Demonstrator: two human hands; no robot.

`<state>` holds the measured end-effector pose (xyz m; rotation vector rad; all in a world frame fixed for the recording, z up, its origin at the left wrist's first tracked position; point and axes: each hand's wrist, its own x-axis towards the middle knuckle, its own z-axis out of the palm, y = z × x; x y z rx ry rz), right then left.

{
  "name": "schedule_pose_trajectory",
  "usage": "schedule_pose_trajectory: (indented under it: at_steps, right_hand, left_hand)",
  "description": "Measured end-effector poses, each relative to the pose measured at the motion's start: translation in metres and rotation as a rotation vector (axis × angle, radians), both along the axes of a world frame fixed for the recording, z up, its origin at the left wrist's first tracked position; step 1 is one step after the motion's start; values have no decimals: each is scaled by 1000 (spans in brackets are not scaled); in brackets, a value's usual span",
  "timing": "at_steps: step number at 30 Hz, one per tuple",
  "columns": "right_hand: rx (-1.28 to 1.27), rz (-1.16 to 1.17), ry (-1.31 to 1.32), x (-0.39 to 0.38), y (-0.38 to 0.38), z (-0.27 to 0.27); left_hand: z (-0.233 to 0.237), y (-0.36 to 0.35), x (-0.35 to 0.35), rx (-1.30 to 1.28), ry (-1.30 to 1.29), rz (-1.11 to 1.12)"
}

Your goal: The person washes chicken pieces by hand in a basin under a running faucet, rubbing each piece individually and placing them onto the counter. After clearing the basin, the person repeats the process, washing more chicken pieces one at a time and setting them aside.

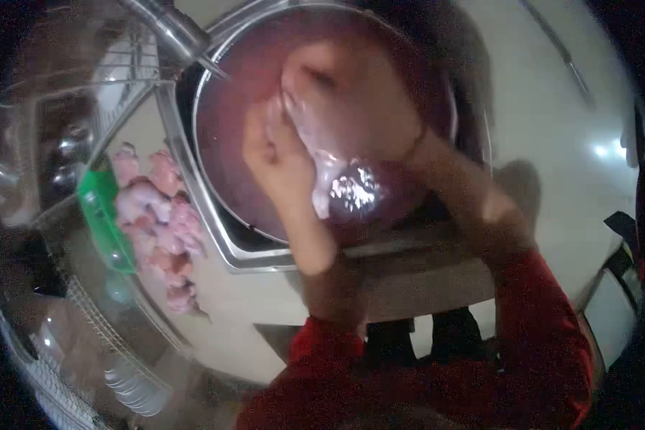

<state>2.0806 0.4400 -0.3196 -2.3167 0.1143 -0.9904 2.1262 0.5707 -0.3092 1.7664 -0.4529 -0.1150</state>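
My left hand (274,154) is curled over the left side of a large round basin (197,136) of reddish, cloudy water. Its fingers are closed on the edge of a pale, wet piece of raw chicken (324,190), which hangs down between my hands. From the other side, my right hand (365,100) grips the same piece near its top, fingers bent and smeared by motion. The piece's lower end hangs just over the water. Part of it is hidden behind the right hand.
The basin sits in a metal-rimmed sink (240,261), with a metal faucet (175,32) reaching in at upper left. Several raw chicken pieces (158,215) lie on the counter, left, against a green tray (104,222). A wire dish rack (86,82) stands beyond.
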Motion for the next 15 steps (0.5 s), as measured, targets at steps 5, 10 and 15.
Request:
schedule_pose_trajectory:
  at_steps: [5, 10, 15]
  right_hand:
    - [877, 80, 78, -2, 13, 8]
    - [1030, 96, 35, -5, 21, -1]
    - [732, 101, -34, 3, -12, 10]
  left_hand:
    - [10, 1, -5, -13, 88, 18]
    - [8, 7, -3, -25, 54, 34]
    - [-2, 1, 3, -119, 118, 104]
